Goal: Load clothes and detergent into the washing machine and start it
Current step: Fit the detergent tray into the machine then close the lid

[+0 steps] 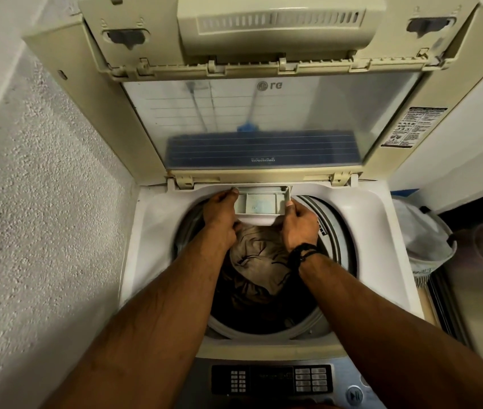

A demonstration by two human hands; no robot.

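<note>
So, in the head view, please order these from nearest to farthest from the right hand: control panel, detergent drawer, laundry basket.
1. Detergent drawer, touched by the right hand.
2. Laundry basket, to the right, outside the machine.
3. Control panel, at the bottom.

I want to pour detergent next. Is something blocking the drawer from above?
Nothing visible does. The drawer is pulled out over the drum, open on top, and the hands grip only its sides.

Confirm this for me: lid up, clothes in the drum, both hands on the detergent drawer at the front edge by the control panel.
Wrong on one point. The head view shows the detergent drawer at the back edge, beneath the raised lid's hinge, far from the control panel.
</note>
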